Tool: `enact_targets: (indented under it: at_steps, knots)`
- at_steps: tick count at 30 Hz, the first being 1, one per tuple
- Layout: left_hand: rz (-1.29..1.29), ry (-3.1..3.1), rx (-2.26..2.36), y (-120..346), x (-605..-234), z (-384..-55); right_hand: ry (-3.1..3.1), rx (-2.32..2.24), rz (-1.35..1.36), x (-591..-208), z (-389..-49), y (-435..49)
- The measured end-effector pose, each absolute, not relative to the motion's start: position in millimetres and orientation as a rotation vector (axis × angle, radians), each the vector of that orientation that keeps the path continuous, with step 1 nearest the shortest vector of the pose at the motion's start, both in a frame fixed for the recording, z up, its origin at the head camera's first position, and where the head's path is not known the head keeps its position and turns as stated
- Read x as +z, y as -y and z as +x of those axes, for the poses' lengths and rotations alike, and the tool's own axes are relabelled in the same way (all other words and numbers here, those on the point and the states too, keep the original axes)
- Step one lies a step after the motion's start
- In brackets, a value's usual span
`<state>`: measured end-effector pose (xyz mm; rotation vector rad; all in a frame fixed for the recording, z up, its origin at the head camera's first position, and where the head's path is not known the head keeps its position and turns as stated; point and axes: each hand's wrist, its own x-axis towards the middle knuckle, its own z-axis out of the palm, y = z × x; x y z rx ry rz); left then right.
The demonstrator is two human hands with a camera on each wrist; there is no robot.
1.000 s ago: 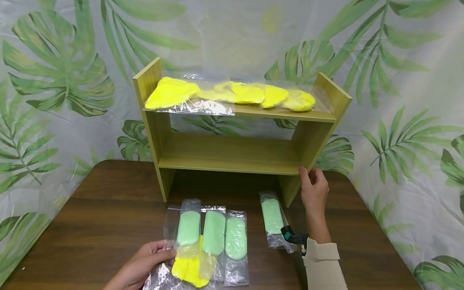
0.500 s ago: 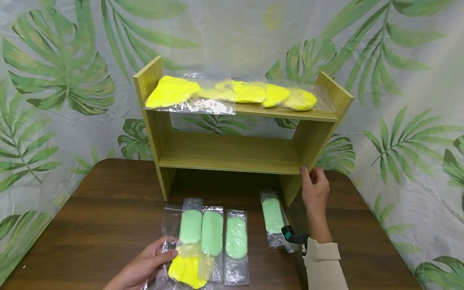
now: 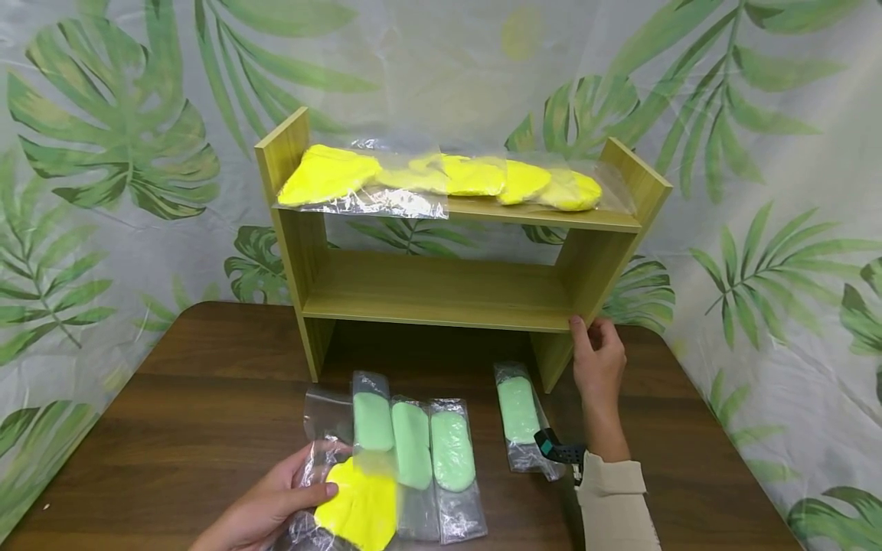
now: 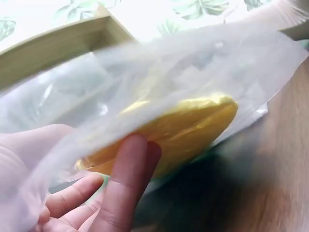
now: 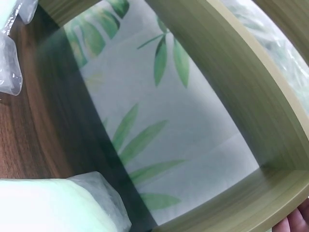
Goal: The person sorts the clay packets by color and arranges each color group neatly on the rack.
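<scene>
My left hand [image 3: 289, 486] pinches a clear plastic bag with a flat, bright yellow clay-like piece [image 3: 365, 501] inside, thumb on top. In the left wrist view, the yellow piece [image 4: 193, 125] is seen edge-on and blurred through the bag. Partly behind it lies a bagged pale green oblong piece [image 3: 373, 422], and two more green packets [image 3: 412, 444] [image 3: 451, 451] lie alongside to the right. My right hand [image 3: 599, 360] grips the wooden shelf unit [image 3: 434, 317] at its right side panel, thumb on the front edge of the middle board; its fingers are mostly hidden behind the panel.
Several bagged yellow pieces [image 3: 475, 177] lie overlapping along the top board. Another green packet [image 3: 518, 409] lies by the shelf's right foot, near a dark wrist strap [image 3: 561, 448]. A leaf-print cloth [image 3: 772, 138] hangs behind the dark wooden table [image 3: 158, 428].
The bagged yellow piece in my left hand has tilted and now covers more of the leftmost green packet. The green packets beside it have shifted slightly right. My right hand stays put.
</scene>
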<state>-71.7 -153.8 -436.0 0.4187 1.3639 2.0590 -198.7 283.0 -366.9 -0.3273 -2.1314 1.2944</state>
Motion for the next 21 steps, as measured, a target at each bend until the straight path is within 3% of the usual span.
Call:
enact_targets:
  at_steps: [21]
  knots:
    - [0.572, -1.379, 2.023, 167.2, -367.1, -61.3, 2.118, 1.296, -0.325, -366.8, -198.9, -282.7]
